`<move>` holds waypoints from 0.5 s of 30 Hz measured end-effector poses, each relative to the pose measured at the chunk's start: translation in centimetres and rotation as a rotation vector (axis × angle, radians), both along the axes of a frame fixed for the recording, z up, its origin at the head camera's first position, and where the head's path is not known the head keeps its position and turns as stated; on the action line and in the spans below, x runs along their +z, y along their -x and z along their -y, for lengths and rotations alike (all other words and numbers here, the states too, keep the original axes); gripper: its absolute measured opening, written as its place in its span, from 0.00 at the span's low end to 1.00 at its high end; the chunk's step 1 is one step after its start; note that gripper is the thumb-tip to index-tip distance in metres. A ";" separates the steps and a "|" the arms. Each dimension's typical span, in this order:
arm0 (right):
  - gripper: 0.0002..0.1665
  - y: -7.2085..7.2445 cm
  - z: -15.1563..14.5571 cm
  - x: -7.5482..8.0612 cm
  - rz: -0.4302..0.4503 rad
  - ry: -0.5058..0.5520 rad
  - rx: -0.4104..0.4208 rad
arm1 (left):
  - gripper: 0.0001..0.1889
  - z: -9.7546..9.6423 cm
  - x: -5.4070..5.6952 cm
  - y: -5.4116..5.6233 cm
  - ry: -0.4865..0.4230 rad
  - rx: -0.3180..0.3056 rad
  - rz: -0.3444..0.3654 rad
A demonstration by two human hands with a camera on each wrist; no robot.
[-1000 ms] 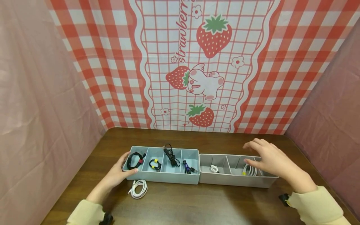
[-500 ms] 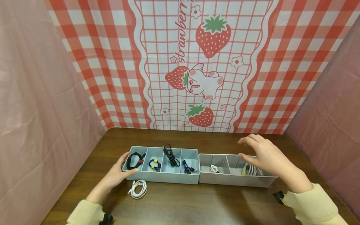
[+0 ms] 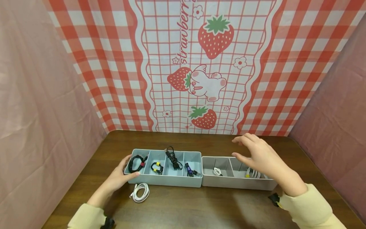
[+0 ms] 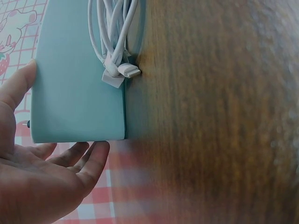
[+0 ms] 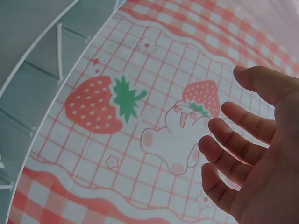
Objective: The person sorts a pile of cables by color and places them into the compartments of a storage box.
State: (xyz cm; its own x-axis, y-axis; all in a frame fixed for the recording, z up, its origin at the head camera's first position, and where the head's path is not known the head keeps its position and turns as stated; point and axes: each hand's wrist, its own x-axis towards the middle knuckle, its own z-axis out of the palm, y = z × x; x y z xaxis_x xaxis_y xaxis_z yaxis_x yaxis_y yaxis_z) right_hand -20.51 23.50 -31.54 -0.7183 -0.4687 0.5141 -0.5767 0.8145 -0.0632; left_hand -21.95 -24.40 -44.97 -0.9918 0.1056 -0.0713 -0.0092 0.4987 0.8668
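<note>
My left hand holds the left end of a pale blue divided storage box, thumb at the front rim and fingers against the end wall, as the left wrist view shows too. Inside lie a black cable with a red tie, a short black cable with yellow ties, a tangled black cable and a purple-tied cable. My right hand hovers above the grey divided box, fingers spread and slightly bent, holding nothing. Under it sits a white cable with a yellow tie.
A coiled white cable lies on the brown table before the blue box. Another small white cable sits in the grey box's left compartment. Behind hangs a strawberry-print cloth, with pink curtains at both sides.
My right hand has drifted left and slightly up over the grey box, with nothing in it. My left hand has stayed at the blue box's end.
</note>
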 end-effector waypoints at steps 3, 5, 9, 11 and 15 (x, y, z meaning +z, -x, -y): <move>0.25 0.0 0.7 0.2 -0.013 0.009 0.010 | 0.46 0.1 0.0 0.1 0.000 0.004 0.016; 0.26 0.0 1.1 0.2 -0.020 0.019 0.018 | 0.46 0.1 0.0 0.1 -0.003 0.008 0.024; 0.27 -0.1 1.9 0.4 -0.041 0.043 0.034 | 0.46 0.0 0.1 0.0 -0.002 0.008 0.030; 0.27 -0.2 2.3 0.4 -0.054 0.052 0.042 | 0.46 0.0 0.0 0.0 -0.003 0.010 0.027; 0.28 -0.2 2.9 0.5 -0.078 0.067 0.063 | 0.45 0.0 -0.1 0.1 -0.002 0.010 0.017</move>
